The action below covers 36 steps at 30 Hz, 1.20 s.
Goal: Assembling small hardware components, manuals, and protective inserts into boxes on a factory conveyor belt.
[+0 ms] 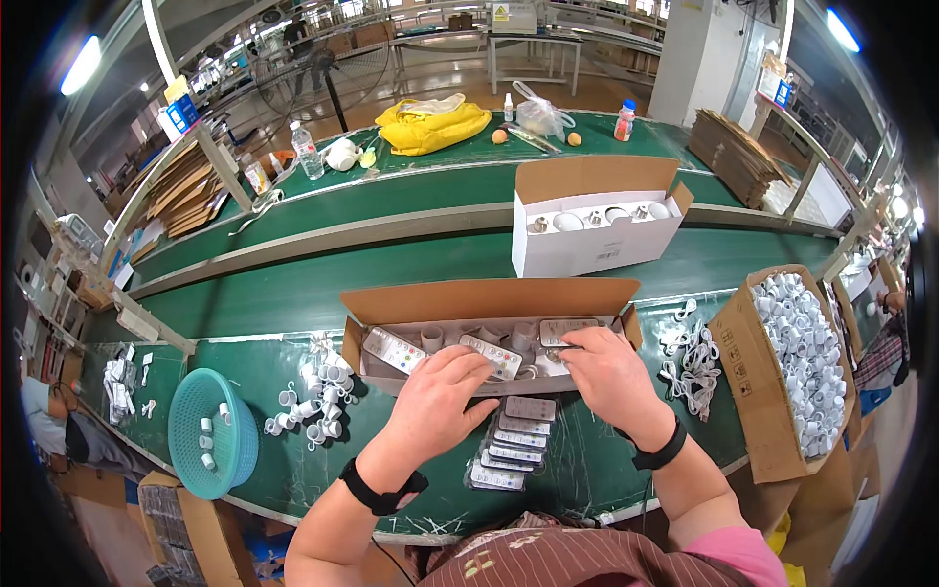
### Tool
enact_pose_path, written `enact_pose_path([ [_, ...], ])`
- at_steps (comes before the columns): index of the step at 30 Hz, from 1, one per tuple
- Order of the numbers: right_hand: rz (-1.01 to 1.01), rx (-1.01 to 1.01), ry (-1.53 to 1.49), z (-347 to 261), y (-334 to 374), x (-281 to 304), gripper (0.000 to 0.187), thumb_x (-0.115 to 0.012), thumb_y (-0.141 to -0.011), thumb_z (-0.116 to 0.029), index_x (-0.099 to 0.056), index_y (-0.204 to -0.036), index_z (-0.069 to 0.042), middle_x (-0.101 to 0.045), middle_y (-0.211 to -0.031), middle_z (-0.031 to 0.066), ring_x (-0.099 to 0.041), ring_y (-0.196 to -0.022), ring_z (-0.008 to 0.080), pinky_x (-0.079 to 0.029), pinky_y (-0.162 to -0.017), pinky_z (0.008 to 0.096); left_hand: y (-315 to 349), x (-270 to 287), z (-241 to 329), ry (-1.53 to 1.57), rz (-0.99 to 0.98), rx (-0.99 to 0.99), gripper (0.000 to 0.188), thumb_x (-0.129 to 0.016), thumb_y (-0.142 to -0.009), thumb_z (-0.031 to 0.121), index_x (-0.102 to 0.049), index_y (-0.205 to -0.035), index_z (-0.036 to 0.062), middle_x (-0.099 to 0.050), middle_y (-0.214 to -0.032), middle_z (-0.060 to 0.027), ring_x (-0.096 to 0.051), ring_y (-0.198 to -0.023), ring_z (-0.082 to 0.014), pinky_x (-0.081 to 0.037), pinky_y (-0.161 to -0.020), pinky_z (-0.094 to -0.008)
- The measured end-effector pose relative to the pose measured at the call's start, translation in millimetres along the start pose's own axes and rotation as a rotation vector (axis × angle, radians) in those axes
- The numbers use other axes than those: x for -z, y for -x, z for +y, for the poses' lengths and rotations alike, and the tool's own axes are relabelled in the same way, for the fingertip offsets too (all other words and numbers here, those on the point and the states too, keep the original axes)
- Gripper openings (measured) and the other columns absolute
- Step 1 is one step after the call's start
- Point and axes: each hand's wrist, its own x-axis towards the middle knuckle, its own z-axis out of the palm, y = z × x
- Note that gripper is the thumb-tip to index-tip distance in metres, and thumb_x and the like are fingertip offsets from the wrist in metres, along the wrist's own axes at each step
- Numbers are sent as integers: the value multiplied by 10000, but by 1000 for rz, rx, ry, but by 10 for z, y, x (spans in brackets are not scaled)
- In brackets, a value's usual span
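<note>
A long open carton (489, 287) stands in front of me on the green table. Inside lie white remote controls in clear sleeves: one at the left (393, 349), a middle remote (497, 358) and a right remote (565, 331), above white cylindrical pieces. My left hand (440, 396) reaches over the near wall, its fingertips at the middle remote and its thumb stretched apart outside. My right hand (611, 372) has its fingers bent at the right remote's near edge, gripping it; the fingertips are partly hidden. A fanned stack of sleeved remotes (514, 442) lies between my forearms.
Left are a turquoise basket (210, 435) and a pile of white lamp holders (318, 401). White cables (693, 367) and a carton full of white fittings (797, 362) are at right. Beyond stands a white box of bulbs (597, 235), with a yellow bag (430, 127) farther back.
</note>
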Motion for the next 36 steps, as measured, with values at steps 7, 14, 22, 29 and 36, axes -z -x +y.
enact_pose_path([
  [7,28,-2,90,-77,153,112,181,-738,-758,-127,-698,-932,-95,-617,-909,30,-578,-893,248,-446,-767,387,89,-2,-65,-180,103,60,258,-785,-709,149,-671,-935,102,-625,-967,-42,-587,-967,-264,-471,-857,-419],
  [14,123,40,160,76,143,-108,177,-716,-690,-36,-673,-856,-80,-599,-823,65,-577,-829,283,-442,-734,417,18,-175,-361,-256,168,-44,167,-618,-732,58,-609,-891,107,-553,-876,-38,-556,-850,-246,-477,-773,-383],
  [22,190,90,166,-188,-406,-342,142,-698,-735,-80,-669,-873,-100,-568,-811,46,-563,-815,264,-439,-723,396,-204,205,-975,-369,166,-40,117,-610,-750,100,-617,-865,123,-565,-868,-32,-576,-868,-248,-482,-763,-384],
  [29,191,229,170,-464,-1383,-946,160,-603,-761,-86,-655,-912,-76,-581,-840,49,-581,-843,246,-465,-740,374,-184,704,-1990,-498,251,43,106,-674,-706,69,-616,-789,99,-599,-840,-55,-599,-843,-285,-508,-746,-415],
  [36,217,345,-21,-603,-1632,-910,233,-588,-797,-67,-663,-1015,-92,-643,-1012,58,-600,-1000,248,-468,-872,368,603,984,-3239,-684,335,389,119,-718,-664,101,-619,-726,78,-610,-796,-83,-627,-818,-320,-513,-731,-465],
])
